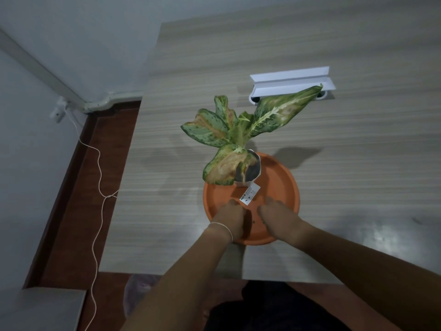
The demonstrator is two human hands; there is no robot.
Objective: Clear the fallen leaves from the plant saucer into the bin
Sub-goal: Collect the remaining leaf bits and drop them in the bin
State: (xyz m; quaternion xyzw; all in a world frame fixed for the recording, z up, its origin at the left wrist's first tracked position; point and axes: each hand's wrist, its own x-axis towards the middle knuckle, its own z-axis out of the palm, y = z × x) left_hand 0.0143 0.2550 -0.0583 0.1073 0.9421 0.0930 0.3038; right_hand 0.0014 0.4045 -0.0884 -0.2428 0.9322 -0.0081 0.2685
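The head view looks down on a pale wood-grain table (310, 144) carrying a round orange plastic saucer (284, 185), which sits near the table's front edge. A small white pot (250, 170) with a variegated green-and-cream leafy plant (229, 132) stands inside the saucer toward its far left side, a white paper tag (249, 194) leaning at its foot. Both hands reach into the near half of the saucer: the left hand (230, 218), with a thin white band at the wrist, and the right hand (278, 219) lie side by side, knuckles up and fingers curled downward onto the saucer floor. Whether they pinch any leaves I cannot tell, since the fingertips are hidden. A tiny dark speck (254, 220) lies on the saucer between the hands; no other fallen leaves show clearly. A translucent bag-lined bin (138, 297) seems to stand on the floor below the table's front left corner.

The risks, as I judge them: scooping hands could nudge the light pot and tip the plant, or drag the saucer off the near edge. Loose scraps may also drop to the floor on the way to the bin.
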